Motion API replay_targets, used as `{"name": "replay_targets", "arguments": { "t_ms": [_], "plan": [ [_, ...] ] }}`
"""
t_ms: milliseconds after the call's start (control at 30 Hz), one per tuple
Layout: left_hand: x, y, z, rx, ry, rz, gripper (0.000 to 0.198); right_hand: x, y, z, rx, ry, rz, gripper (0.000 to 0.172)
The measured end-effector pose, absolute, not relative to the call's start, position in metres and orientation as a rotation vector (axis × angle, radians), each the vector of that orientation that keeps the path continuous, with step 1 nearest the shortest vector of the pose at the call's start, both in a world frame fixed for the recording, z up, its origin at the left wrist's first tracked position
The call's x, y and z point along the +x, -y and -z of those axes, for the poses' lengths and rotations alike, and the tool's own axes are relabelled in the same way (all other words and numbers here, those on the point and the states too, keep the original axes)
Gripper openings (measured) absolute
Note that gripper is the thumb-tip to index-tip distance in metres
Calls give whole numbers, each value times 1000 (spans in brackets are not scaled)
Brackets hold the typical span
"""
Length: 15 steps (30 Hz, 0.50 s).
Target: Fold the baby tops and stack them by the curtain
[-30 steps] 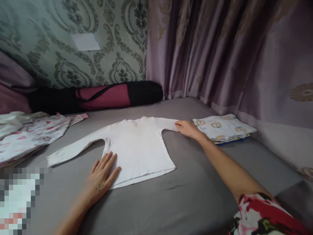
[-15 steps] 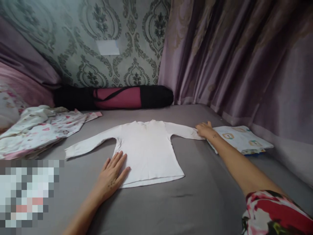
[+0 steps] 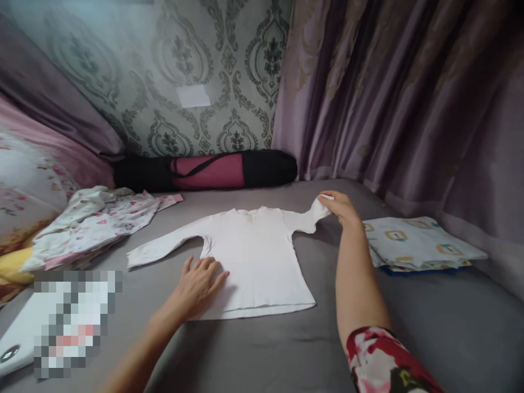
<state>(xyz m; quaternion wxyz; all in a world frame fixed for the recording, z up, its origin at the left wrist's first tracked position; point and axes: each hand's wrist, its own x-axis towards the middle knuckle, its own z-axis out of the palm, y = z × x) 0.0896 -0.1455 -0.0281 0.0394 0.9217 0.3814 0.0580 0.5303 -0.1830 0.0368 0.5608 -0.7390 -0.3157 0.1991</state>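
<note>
A white long-sleeved shirt (image 3: pixel 257 262) lies spread on the grey bed sheet (image 3: pixel 270 355), its hem toward me and its left-side sleeve stretched out flat. My right hand (image 3: pixel 341 206) pinches the cuff of the right-side sleeve and holds it up off the sheet, so that sleeve bends upward. Over the shirt's lower left side is my left hand (image 3: pixel 202 284), fingers apart and slightly bent, holding nothing. Whether its fingertips press on the cloth I cannot tell.
Folded patterned cloths (image 3: pixel 426 240) are stacked at the right. Rumpled printed clothes (image 3: pixel 114 218) lie at the left, near a partly blurred white object (image 3: pixel 33 316). A black and maroon long bag (image 3: pixel 208 170) rests along the wall, and curtains (image 3: pixel 327 109) hang at the right.
My right hand has taken up the sleeve's cuff, lifting it and drawing it inward to the left. My left hand's fingers have risen and bent a little. The view has shifted slightly.
</note>
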Motion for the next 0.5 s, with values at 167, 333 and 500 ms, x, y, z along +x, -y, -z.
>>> {"name": "replay_targets", "arguments": {
  "t_ms": [167,333,500],
  "plan": [
    [151,112,2,2659,-870,-248,38,523,175,-37,-1627,715,-516,52],
    [242,77,19,2568,-517,-460,35,532,189,-39,-1384,675,-575,41],
    [317,54,46,2639,-458,-421,39,548,206,-40,-1345,661,-593,35]
  ]
}}
